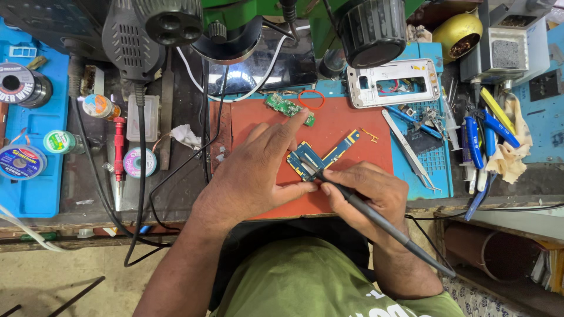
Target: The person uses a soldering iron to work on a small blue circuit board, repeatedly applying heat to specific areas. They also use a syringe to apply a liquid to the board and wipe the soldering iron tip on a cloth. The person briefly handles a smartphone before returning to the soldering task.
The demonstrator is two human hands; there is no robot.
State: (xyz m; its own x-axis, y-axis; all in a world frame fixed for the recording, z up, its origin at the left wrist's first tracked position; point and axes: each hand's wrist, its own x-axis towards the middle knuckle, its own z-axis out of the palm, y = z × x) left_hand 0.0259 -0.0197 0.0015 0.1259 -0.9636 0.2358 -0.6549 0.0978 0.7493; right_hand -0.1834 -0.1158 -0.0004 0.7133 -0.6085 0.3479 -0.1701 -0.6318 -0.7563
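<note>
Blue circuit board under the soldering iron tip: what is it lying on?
The blue circuit board lies flat on the red work mat. The left hand covers the mat beside it, and its thumb hides the board's near-left edge, so nothing there can be checked.

Looks like a phone repair workbench: red silicone mat (346, 126), bare circuit boards (320, 157), stripped phone frame (392, 82), tweezers (411, 149), solder wire spools (20, 161), microscope head (373, 29) overhead, cables and screwdrivers (479, 138) crammed all around

Blue circuit board (311, 157) flat on red mat (352, 126)
</note>
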